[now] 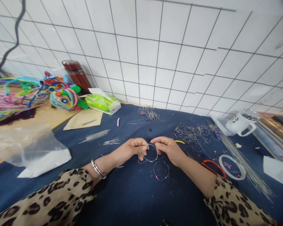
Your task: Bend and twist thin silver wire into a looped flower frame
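Over the dark blue cloth (134, 201), a thin wire ring (151, 161) is held up between my two hands. My left hand (138, 148) pinches its left side, and my right hand (165, 148) grips its upper right side with thumb and forefinger. Just below, a second wire ring (161, 179) with a few pink beads lies on the cloth. Right of my right hand shows a yellow curved handle (180, 142). Near my right forearm are red-orange plier handles (213, 168), partly hidden by the arm.
Tangled wire (193, 133) and a round dish (232, 167) of pink beads sit right, beside long straight wires (252, 175) and a white mug (241, 124). Leftward are wire bundles (95, 136), a plastic bag (30, 144), a tissue pack (102, 102) and a red flask (77, 75). A tiled wall rises behind.
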### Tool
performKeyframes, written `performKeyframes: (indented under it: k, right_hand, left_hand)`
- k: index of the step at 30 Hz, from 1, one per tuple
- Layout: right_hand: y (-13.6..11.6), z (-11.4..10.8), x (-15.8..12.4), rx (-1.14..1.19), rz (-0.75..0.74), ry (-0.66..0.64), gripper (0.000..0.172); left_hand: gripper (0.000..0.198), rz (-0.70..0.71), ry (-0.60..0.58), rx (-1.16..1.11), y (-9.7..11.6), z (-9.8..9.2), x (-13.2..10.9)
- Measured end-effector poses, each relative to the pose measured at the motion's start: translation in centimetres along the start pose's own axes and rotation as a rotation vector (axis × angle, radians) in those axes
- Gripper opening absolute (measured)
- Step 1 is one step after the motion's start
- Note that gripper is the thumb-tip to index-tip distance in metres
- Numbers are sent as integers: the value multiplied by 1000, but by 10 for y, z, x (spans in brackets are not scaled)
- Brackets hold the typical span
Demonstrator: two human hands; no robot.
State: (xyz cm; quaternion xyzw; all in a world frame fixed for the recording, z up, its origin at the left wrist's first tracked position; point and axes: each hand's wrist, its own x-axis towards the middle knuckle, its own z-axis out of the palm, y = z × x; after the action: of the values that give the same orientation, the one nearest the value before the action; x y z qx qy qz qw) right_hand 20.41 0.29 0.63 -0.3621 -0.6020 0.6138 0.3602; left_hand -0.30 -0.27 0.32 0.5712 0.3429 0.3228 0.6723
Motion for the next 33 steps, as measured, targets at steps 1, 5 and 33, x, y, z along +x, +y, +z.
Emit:
performKeyframes:
  k: [1,5,33]
  right_hand:
    - [-1,-1,0,-30,-15,-18,24]
    - [-8,-6,-1,-152,-72,-183,34]
    - [-22,-13,-2,-798,-397,-247,26]
  left_hand:
    - [20,-10,4,-16,0,0,0]
    - [19,-60,12,-82,-1,-4,1]
    - [17,-139,-83,-183,-1,-15,2]
